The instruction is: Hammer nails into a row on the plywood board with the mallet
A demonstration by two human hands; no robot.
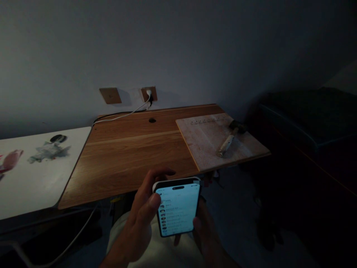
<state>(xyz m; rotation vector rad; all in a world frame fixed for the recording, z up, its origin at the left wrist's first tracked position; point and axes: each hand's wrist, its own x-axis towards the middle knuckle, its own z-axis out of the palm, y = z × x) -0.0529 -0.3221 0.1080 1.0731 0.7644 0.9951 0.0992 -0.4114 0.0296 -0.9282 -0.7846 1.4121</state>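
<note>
A smartphone (180,210) with a lit screen is held upright above my lap, just in front of the wooden desk (125,149). Its screen shows a list with small round pictures down the left side; the text is too small to read. My left hand (142,216) grips the phone's left edge, thumb on the front and a finger over the top corner. Around the right edge closes my right hand (205,223), its thumb at the lower right of the screen. A fingertip shows beneath the phone. The other fingers are mostly hidden behind it.
A hammer-like tool (227,144) lies on a pale board (206,145) at the desk's right. Left stands a white table (30,186) with a crumpled greenish-grey thing (50,152) and a dark round object (58,138). Cables run from a wall socket (149,93).
</note>
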